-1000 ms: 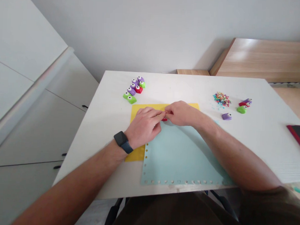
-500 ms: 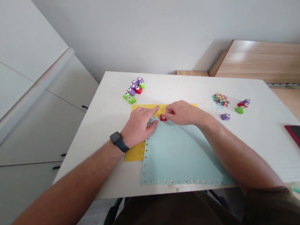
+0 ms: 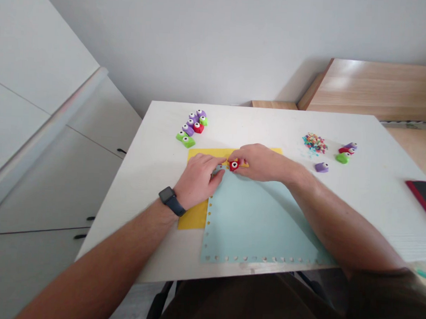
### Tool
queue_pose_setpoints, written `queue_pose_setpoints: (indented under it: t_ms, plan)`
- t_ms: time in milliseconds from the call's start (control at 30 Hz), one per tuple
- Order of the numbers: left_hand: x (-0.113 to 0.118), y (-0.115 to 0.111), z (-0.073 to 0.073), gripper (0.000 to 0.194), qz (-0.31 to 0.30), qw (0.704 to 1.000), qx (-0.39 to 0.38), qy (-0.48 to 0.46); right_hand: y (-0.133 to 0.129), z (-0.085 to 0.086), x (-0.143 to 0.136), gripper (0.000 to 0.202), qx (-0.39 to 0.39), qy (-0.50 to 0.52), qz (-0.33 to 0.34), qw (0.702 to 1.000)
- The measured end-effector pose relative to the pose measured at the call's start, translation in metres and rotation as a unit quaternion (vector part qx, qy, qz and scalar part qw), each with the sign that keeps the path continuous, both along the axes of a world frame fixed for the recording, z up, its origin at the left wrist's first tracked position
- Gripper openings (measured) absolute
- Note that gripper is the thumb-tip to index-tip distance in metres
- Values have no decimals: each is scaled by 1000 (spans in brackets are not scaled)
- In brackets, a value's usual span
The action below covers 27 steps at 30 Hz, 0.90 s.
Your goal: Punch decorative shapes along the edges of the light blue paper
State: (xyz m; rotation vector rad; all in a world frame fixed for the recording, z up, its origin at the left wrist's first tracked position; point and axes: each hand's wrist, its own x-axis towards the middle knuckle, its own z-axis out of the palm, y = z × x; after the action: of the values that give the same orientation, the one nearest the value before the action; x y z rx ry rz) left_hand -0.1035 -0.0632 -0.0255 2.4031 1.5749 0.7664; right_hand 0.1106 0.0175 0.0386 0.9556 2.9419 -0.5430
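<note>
A light blue sheet of paper (image 3: 259, 222) with small punched shapes along its left and front edges lies over a yellow sheet (image 3: 192, 218). My left hand (image 3: 201, 175) rests flat at the blue sheet's upper left corner, thumb and fingers stretched out. At the sheet's far edge, my right hand (image 3: 257, 162) has its thumb and fingers around a small red paper punch (image 3: 234, 165). The punch's white top with a dark shape on it faces up, uncovered. Part of the far edge is hidden behind my right hand.
Several purple, green and red punches (image 3: 188, 142) are grouped at the back left. A pile of coloured paper bits (image 3: 315, 143) lies at the right, beside a purple punch (image 3: 322, 167) and other punches (image 3: 343, 158). A dark red-edged object (image 3: 423, 197) sits far right.
My right thumb has come off the red punch's top, and the fingers are now around its sides. My left hand has stayed on the paper.
</note>
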Motion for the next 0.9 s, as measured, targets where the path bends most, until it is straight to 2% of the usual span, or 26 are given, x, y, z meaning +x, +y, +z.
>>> queue_pose_setpoints:
  t_ms: [400, 900]
  plan:
    - [2, -2, 6, 24, 9, 1000, -2, -23, 1, 0, -2, 34, 19, -5, -36, 999]
    - [4, -2, 6, 26, 34, 999, -22, -26, 2, -6, -2, 33, 12, 26, -40, 999]
